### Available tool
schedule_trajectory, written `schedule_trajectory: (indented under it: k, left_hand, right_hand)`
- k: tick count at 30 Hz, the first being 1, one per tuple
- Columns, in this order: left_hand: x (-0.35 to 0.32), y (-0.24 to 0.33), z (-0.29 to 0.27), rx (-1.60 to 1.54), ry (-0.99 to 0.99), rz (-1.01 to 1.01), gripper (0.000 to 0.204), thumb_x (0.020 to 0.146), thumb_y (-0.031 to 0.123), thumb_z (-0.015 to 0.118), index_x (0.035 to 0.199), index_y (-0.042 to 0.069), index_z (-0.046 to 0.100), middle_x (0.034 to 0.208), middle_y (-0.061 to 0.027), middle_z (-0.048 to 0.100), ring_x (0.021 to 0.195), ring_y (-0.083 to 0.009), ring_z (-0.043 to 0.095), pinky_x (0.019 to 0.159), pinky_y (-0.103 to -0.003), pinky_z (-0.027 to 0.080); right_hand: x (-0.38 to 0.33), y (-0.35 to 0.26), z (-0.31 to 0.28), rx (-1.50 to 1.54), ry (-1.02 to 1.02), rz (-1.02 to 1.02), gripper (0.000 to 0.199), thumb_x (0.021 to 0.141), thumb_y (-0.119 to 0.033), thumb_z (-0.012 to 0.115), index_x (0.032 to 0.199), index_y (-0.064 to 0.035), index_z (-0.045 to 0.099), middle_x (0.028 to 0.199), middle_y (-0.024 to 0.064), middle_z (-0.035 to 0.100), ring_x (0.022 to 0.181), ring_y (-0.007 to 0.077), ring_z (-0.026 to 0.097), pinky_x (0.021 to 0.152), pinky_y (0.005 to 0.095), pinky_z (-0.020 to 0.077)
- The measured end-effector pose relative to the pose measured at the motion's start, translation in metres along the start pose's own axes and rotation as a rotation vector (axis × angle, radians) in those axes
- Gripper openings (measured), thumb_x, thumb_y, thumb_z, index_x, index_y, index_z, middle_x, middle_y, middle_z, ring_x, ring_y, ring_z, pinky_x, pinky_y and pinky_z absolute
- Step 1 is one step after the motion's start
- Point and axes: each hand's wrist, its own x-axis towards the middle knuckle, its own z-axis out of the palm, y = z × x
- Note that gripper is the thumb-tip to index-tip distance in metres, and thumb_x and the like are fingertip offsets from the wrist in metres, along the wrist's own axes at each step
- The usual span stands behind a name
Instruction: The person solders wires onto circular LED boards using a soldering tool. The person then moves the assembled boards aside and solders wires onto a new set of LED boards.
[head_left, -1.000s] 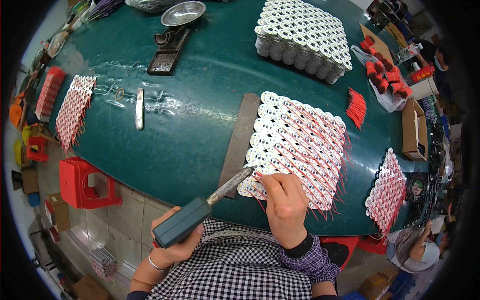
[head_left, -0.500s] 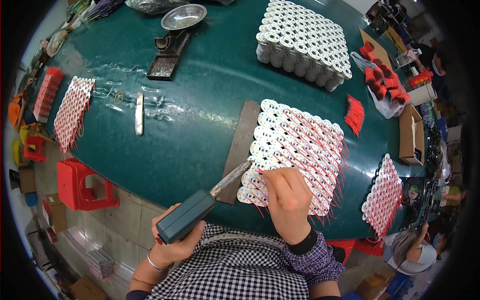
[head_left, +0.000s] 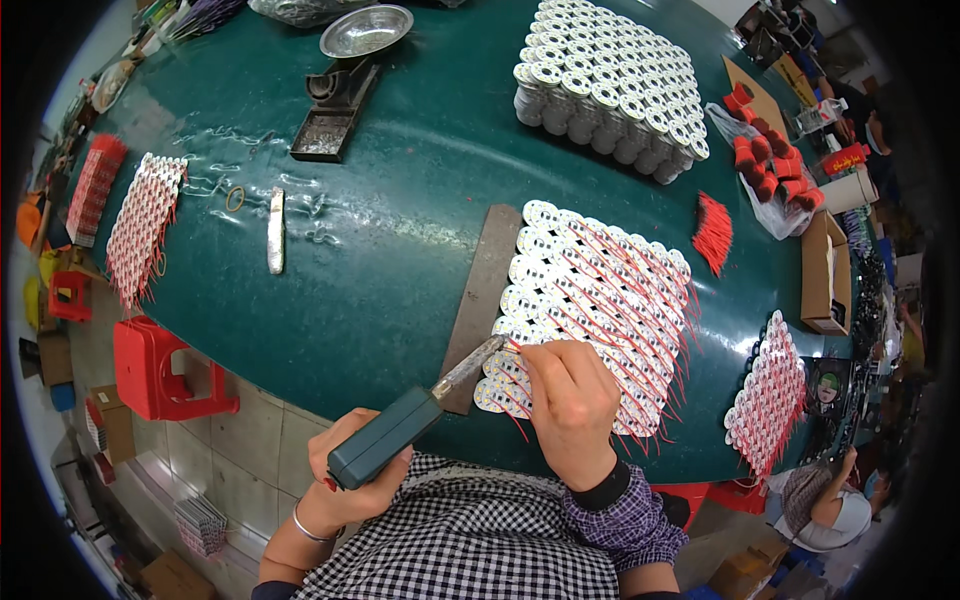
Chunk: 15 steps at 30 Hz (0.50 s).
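Observation:
My left hand (head_left: 362, 470) is closed round the dark green handle of a soldering iron (head_left: 388, 440). Its metal tip reaches the left part of a panel of round white LED boards (head_left: 535, 270), close to my right fingertips. Thumb and fingers of my right hand (head_left: 575, 400) are pinched over the panel, and a short end of red wire (head_left: 512, 346) sticks out of them beside the iron's tip. Many red wires lie slantwise across the boards. Along the panel's left side lies a flat grey-brown bar (head_left: 482, 290).
A tall stack of round boards (head_left: 610, 85) stands behind, with a red wire bundle (head_left: 711, 235) and bagged red spools (head_left: 775, 165) to its right. Wired panels lie at right (head_left: 768, 400) and left (head_left: 145, 225). A metal strip (head_left: 276, 232), a dark tray (head_left: 325, 132) and a red stool (head_left: 160, 370) are leftward.
The iron's tip has moved slightly down and right, up to the wire end at my right fingers. My right hand has shifted a little, still pinched.

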Motion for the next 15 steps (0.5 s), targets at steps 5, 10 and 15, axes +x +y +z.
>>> schedule_trajectory:
  k: [5,10,15]
  left_hand:
    - [0.001,0.001,-0.001,-0.006,-0.021,-0.025,0.017,0.071,-0.002,0.077,0.087,-0.004,0.070,0.081,-0.0127,0.067,0.067,-0.0225,0.067,0.058,-0.030,0.053]
    - [-0.005,-0.003,-0.004,0.002,0.014,-0.008,0.016,0.071,-0.003,0.076,0.086,-0.004,0.070,0.076,-0.0119,0.066,0.063,-0.0230,0.066,0.055,-0.029,0.052]
    - [-0.021,-0.005,-0.004,-0.078,0.054,-0.161,0.019,0.071,-0.004,0.075,0.090,-0.005,0.070,0.080,-0.0134,0.067,0.067,-0.0226,0.068,0.059,-0.028,0.054]
  right_hand:
    - [0.000,0.001,0.000,0.001,0.004,-0.001,0.019,0.078,0.002,0.072,0.097,-0.0015,0.068,0.088,0.0092,0.061,0.077,0.0262,0.061,0.066,0.0374,0.0502]
    - [0.002,-0.002,0.001,-0.004,0.026,0.006,0.018,0.077,0.006,0.075,0.093,-0.0004,0.070,0.083,0.0095,0.064,0.074,0.0262,0.063,0.062,0.0371,0.0500]
    - [0.003,-0.003,-0.002,-0.007,0.025,0.007,0.018,0.076,0.007,0.075,0.093,-0.0003,0.070,0.083,0.0096,0.064,0.075,0.0264,0.063,0.063,0.0372,0.0499]
